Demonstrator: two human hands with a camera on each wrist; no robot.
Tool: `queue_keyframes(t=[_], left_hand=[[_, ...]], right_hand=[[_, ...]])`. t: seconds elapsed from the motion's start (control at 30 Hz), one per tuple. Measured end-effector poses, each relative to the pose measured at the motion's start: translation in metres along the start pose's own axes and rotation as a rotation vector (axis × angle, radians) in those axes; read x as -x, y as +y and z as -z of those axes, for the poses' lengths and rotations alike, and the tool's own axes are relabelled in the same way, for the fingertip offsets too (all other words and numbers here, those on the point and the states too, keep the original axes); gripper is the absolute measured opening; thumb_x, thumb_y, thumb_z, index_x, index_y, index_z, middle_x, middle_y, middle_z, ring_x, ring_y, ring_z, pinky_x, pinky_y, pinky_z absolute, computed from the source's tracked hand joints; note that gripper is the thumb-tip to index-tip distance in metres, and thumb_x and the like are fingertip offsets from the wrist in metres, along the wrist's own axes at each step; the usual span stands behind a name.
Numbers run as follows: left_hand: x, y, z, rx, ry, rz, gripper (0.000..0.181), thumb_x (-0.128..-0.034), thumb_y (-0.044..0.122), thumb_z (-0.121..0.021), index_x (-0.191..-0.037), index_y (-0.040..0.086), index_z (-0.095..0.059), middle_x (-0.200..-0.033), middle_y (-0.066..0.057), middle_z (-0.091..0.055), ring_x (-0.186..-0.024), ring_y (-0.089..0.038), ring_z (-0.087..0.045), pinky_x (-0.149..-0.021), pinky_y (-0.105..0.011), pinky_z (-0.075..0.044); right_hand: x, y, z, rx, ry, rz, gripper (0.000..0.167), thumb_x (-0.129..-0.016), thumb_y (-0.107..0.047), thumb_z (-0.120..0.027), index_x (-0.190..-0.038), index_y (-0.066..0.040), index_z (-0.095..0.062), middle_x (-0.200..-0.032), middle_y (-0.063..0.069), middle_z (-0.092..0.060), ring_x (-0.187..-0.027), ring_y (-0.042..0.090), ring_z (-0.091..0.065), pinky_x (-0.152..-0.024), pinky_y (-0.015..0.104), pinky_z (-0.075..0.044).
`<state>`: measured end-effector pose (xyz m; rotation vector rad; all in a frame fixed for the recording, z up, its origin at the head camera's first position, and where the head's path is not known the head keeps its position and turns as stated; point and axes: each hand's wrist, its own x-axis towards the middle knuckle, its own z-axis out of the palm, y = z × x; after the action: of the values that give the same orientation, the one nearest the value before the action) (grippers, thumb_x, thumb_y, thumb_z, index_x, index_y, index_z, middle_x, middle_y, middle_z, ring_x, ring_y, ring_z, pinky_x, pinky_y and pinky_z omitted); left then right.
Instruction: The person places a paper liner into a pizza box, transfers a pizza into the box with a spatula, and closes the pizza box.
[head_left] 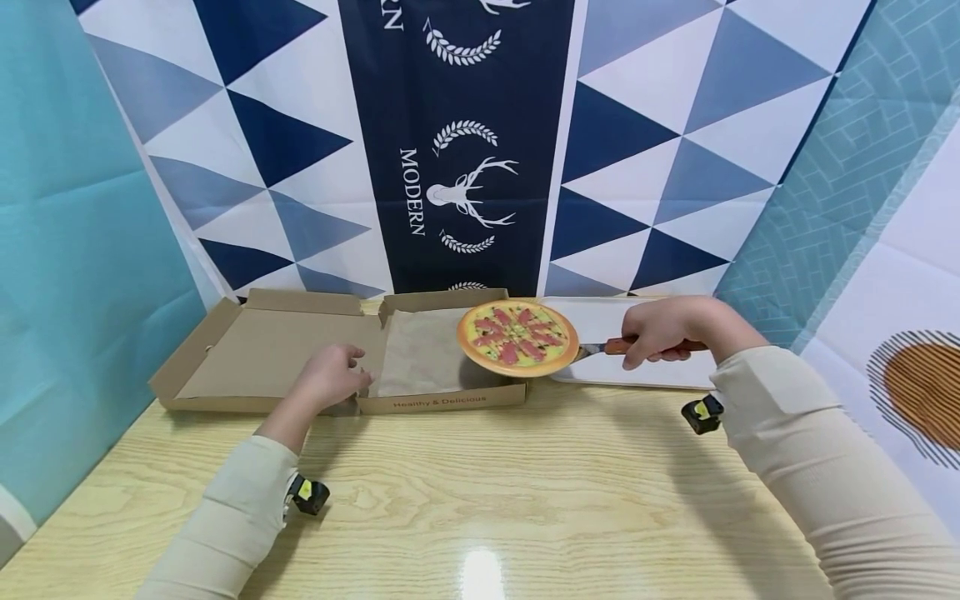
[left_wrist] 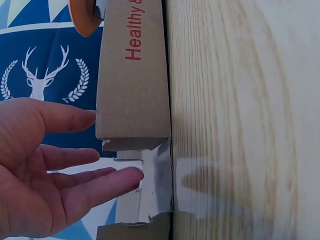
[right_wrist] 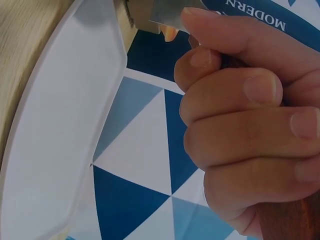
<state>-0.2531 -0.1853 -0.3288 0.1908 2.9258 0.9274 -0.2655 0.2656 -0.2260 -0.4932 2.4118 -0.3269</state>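
In the head view, the right hand (head_left: 667, 329) grips the wooden handle (head_left: 618, 346) of a pizza server whose metal blade runs under a round pizza (head_left: 517, 336). The pizza is held up over the right side of an open cardboard pizza box (head_left: 442, 403), casting a shadow below. In the right wrist view, curled fingers of the right hand (right_wrist: 240, 110) wrap the brown handle (right_wrist: 292, 220). The left hand (head_left: 330, 381) hovers by the box's front, near the fold between base and lid. Its fingers are loosely extended in the left wrist view, holding nothing.
The box lid (head_left: 270, 354) lies folded back to the left, and paper (head_left: 420, 354) lines the base. To the right is a white rectangular tray (head_left: 600, 371). The wooden table (head_left: 480, 475) extends in front; patterned cloth (head_left: 465, 167) hangs behind.
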Motion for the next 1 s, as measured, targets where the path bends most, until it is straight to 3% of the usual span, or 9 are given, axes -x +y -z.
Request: queue_keyframes(t=[0.07, 0.17, 0.7, 1.0], left_hand=[[0.000, -0.001, 0.000, 0.051, -0.022, 0.015, 0.053, -0.0930, 0.011, -0.062, -0.137, -0.012, -0.044, -0.132, -0.037, -0.047, -0.062, -0.024, -0.067, -0.069, -0.038, -0.059], [0.001, -0.003, -0.002, 0.102, -0.034, 0.031, 0.053, -0.0921, 0.008, -0.063, -0.137, -0.013, -0.043, -0.133, -0.038, -0.045, -0.060, -0.020, -0.066, -0.059, -0.032, -0.058], [0.001, -0.007, -0.007, 0.141, -0.010, 0.028, 0.041, -0.0881, -0.002, -0.064, -0.124, -0.017, -0.053, -0.110, -0.031, -0.061, -0.063, -0.021, -0.067, -0.058, -0.030, -0.058], [0.001, -0.006, -0.008, 0.123, 0.000, 0.027, 0.040, -0.0876, -0.003, -0.063, -0.124, -0.018, -0.053, -0.106, -0.031, -0.062, -0.063, -0.021, -0.068, -0.060, -0.031, -0.059]], right_hand=[[-0.003, -0.001, 0.000, 0.007, -0.006, 0.007, 0.020, -0.089, -0.018, -0.064, -0.072, -0.011, -0.057, -0.053, -0.004, -0.042, -0.043, 0.009, -0.034, -0.043, 0.022, -0.029], [-0.006, -0.003, -0.001, 0.018, -0.013, 0.018, 0.024, -0.090, -0.019, -0.063, -0.069, -0.012, -0.055, -0.052, -0.004, -0.040, -0.043, 0.008, -0.033, -0.043, 0.022, -0.028], [-0.024, -0.014, -0.007, 0.014, -0.012, 0.010, 0.020, -0.089, -0.019, -0.064, -0.072, -0.012, -0.058, -0.055, -0.004, -0.042, -0.045, 0.009, -0.036, -0.044, 0.021, -0.028], [-0.031, -0.020, -0.008, 0.009, -0.024, 0.024, 0.030, -0.090, -0.017, -0.063, -0.063, -0.015, -0.051, -0.051, -0.004, -0.038, -0.043, 0.008, -0.032, -0.043, 0.021, -0.026]])
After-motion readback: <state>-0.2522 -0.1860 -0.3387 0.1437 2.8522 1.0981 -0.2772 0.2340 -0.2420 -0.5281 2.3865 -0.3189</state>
